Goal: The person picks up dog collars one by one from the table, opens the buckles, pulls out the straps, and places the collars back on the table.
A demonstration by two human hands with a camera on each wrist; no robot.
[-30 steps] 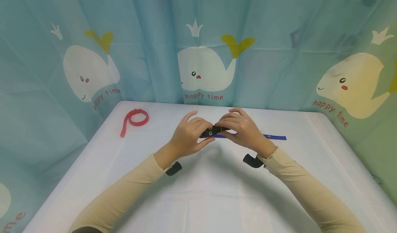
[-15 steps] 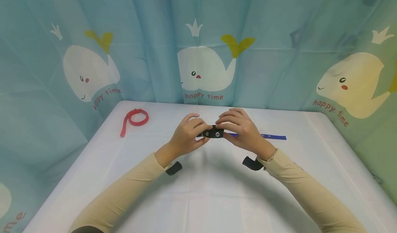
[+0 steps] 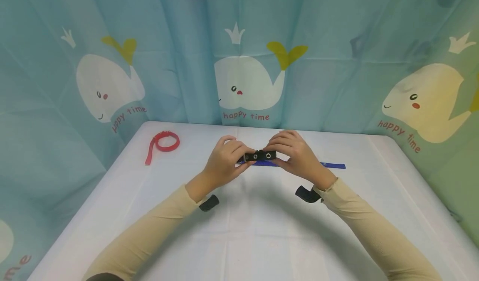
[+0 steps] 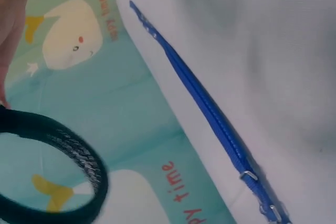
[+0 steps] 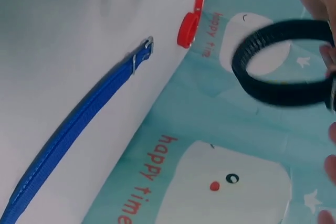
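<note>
A black collar [image 3: 260, 156] with metal eyelets is held above the table, level between both hands. My left hand [image 3: 225, 161] pinches its left end, where a bit of metal shows. At the other end, my right hand [image 3: 293, 153] grips the strap between thumb and fingers. In the left wrist view the black collar [image 4: 31, 123] bends into a loop, and the right wrist view also shows the looped band. Behind and below the hands lies a blue collar [image 3: 334, 166], stretched straight on the table, with a buckle [image 5: 149, 45] at one end and eyelets at the other.
A red collar [image 3: 168, 149] lies coiled near the table's far left corner, its tail pointing toward the front. The white tabletop [image 3: 254, 239] ends at a blue-green curtain [image 3: 179, 65] printed with whales, standing behind and at both sides.
The black collar has turned from a tilt to level, and more of its eyelets show. My right hand has shifted slightly right; the left hand stays nearly in place.
</note>
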